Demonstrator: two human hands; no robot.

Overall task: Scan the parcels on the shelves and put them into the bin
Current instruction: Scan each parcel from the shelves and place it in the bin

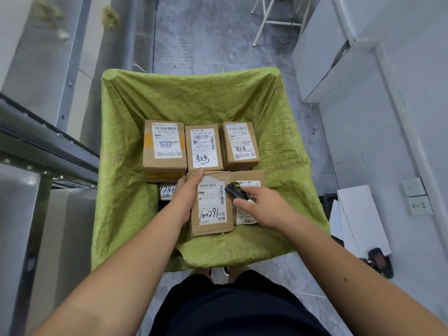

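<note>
Parcel (166,191) half-hidden by left hand (185,197)

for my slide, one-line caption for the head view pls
Left hand sets a labelled parcel into the green-lined bin beside five others while the right hand holds a black scanner.

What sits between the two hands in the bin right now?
In the head view, a cardboard parcel, gripped by the left hand; the right hand holds a scanner.

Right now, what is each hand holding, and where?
Left hand holds a cardboard parcel by its left edge, over the bin. Right hand grips a black scanner by its rear end.
</note>
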